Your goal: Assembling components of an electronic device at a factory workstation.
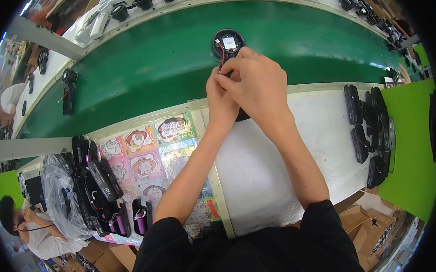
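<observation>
A black handheld fan with a round head (228,33) lies over the green belt, its back open on a circuit board with a white square label. A red wire (222,54) runs from the board down to my fingertips. My left hand (222,99) is closed round the fan's black handle, which shows below at my wrists. My right hand (262,82) comes over from the right and pinches at the wire's lower end. The fingers of both hands meet there and hide most of the handle and the wire end.
Left of me, black fan handles (104,179) with purple batteries are piled beside a clear plastic bag (59,203). More black parts (370,133) stand at the right. Another fan (68,92) lies on the green belt (150,65). Two people sit at the left; a hand (403,73) shows far right.
</observation>
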`<state>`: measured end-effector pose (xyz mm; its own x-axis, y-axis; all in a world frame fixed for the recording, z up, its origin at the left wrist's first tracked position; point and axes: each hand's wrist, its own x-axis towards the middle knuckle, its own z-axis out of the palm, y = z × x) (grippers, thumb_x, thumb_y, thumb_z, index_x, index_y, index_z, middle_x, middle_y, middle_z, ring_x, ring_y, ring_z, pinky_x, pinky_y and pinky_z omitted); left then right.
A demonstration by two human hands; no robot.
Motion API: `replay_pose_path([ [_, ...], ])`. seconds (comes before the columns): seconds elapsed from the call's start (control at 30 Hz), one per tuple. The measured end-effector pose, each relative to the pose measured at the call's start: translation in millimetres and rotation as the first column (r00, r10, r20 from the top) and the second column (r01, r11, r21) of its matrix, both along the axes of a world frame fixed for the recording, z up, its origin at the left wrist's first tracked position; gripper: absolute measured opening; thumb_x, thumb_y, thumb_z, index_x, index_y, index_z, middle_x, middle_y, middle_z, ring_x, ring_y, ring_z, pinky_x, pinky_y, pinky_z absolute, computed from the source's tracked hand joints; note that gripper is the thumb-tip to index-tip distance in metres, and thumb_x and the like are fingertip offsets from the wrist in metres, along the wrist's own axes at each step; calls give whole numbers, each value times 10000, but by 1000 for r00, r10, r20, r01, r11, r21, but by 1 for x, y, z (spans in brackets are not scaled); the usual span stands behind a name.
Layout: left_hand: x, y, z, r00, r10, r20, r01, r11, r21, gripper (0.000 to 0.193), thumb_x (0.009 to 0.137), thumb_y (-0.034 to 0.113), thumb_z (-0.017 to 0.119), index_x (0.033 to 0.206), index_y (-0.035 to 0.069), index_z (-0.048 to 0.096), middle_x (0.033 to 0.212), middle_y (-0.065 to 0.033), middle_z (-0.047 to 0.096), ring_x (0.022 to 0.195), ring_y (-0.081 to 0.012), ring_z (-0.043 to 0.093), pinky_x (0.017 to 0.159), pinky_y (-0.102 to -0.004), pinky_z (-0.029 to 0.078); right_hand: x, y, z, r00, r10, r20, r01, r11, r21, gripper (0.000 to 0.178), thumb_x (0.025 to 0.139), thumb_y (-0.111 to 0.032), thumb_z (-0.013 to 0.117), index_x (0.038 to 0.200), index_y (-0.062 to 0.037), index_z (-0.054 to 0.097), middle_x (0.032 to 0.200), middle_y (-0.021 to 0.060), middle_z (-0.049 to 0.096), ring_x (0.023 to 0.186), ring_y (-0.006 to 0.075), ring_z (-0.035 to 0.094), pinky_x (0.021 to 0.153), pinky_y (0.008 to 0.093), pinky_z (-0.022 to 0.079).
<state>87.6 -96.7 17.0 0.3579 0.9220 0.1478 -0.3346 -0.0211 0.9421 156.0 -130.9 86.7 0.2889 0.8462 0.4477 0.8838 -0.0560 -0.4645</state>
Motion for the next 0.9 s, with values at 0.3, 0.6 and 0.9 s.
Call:
replay_pose_path([
  [0.3, -10, 7, 5, 982, -98, 162, 147, 933, -327, 202, 915, 142, 518, 1041, -16, 509, 945, -120, 615, 833, -169, 617, 679, -275, 522, 55, -6, 9, 918, 83, -388, -157, 974, -162, 462, 679, -281, 758, 988, 20, 594, 834, 102, 636, 751, 199, 603, 672, 299, 468],
  [0.6, -8, 8, 11, 992, -18, 128, 60, 941, -334, 279, 926, 203, 509, 1080, -30, 503, 1074, -167, 605, 974, -224, 601, 772, -306, 514, 75, -2, -6, 631, 82, -771, -696, 498, -516, 320, 720, -280, 710, 863, -1, 648, 788, 91, 669, 685, 134, 647, 595, 234, 470],
  [0.9, -3, 15, -7, 998, -46, 38, 53, 982, -183, 397, 899, 178, 545, 1222, -29, 444, 1154, -110, 533, 1102, -205, 496, 882, -329, 420, 91, 3, -32, 443, -29, -896, -670, 653, -353, 265, 740, -254, 702, 850, -17, 654, 759, 33, 635, 720, 91, 623, 619, 208, 481],
])
